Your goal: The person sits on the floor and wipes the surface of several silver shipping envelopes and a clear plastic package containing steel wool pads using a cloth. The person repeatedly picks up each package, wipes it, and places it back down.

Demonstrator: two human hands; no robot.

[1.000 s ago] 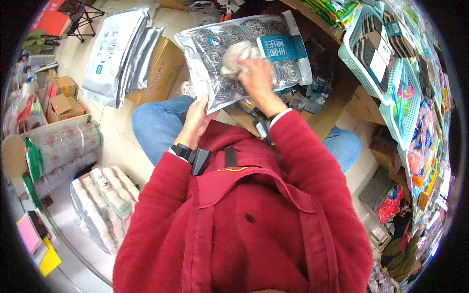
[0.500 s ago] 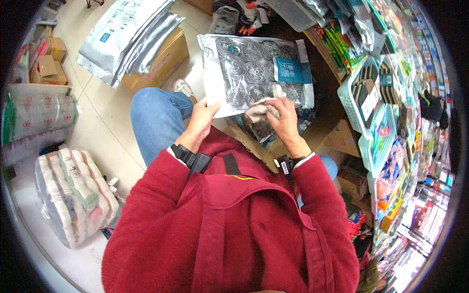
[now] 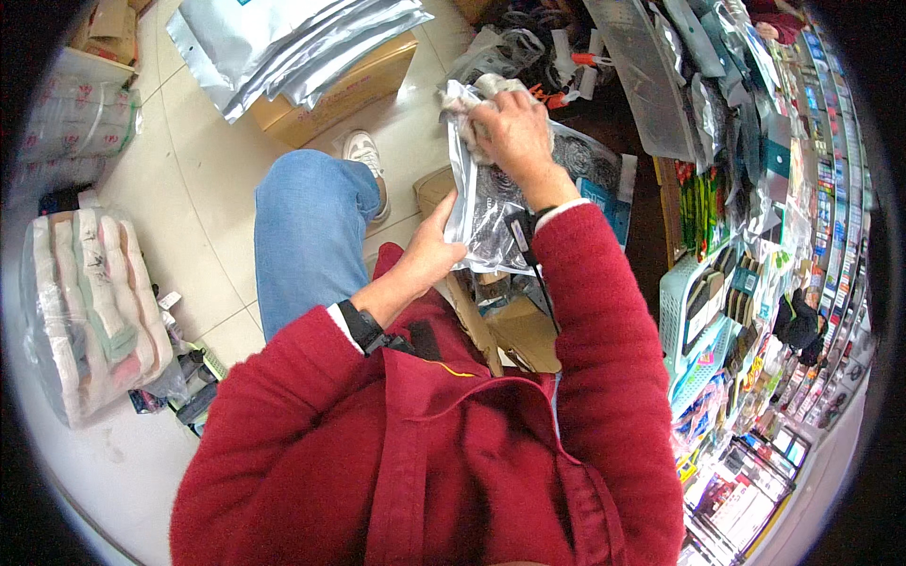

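Note:
A flat plastic pack [image 3: 493, 209] with pale silvery edges, a clear front and a blue label holds several round, grey coiled items. My left hand [image 3: 429, 253] is closed on its near left edge, thumb on top. In my right hand [image 3: 514, 132] is a crumpled off-white cloth [image 3: 491, 87], pressed onto the pack's far left corner. The right hand and forearm cover part of the pack's front. Beneath the pack, an opened cardboard box [image 3: 528, 330] stands between my legs.
Silvery flat packs [image 3: 302, 47] are stacked on a closed carton [image 3: 349, 90] at the far left. A plastic-wrapped bundle of soft rolls [image 3: 94, 302] sits on the floor at left. Along the right run pale green baskets [image 3: 681, 302] and crowded shelves of packaged goods.
My right hand has moved with the cloth from the pack's near edge to its far left corner. The pack has turned and tilted under my hands, and the whole view has shifted.

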